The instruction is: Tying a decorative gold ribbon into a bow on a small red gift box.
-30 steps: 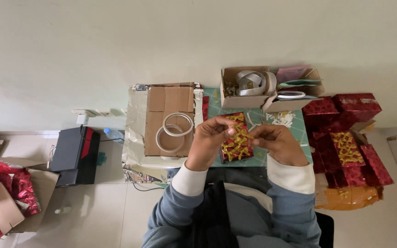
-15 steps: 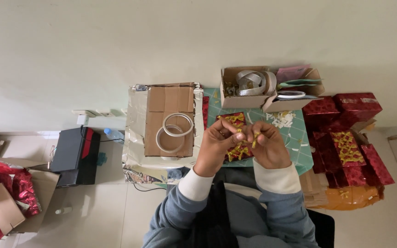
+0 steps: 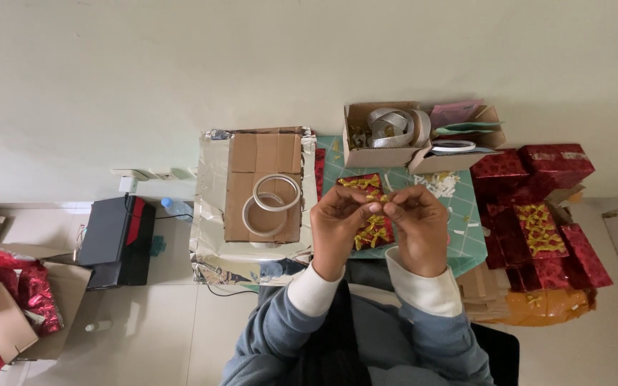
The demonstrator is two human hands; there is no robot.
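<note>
- The left hand (image 3: 343, 227) and right hand (image 3: 418, 230) meet fingertip to fingertip above the middle of the green surface (image 3: 466, 229); each grip is pinched on a small gold bow (image 3: 379, 208) of shiny ribbon held between them.
- Just under the hands lies a flat red box (image 3: 368, 207), glossy foil with gold bows scattered on it, its far corner showing at 12 o'clock from the knuckles.
- At 9 o'clock from the hands a brown cardboard sheet (image 3: 262, 182) rests on crinkled silver foil (image 3: 210, 207); two tape rings (image 3: 273, 200), thin and white, overlap on it.
- At 12 to 1 o'clock an open cardboard carton (image 3: 373, 151) against the wall holds a coil of silver ribbon (image 3: 393, 125) and pastel paper.
- At 3 o'clock a stack of red foil boxes (image 3: 538, 214) crowds the surface's right edge.
- White paper scraps (image 3: 438, 184) lie between carton and hands.
- Bare green tile shows only in a narrow strip right of the right hand; the near edge is taken by the person's grey sleeves.
- On the floor at 9 o'clock stands a black case (image 3: 112, 239), well apart.
</note>
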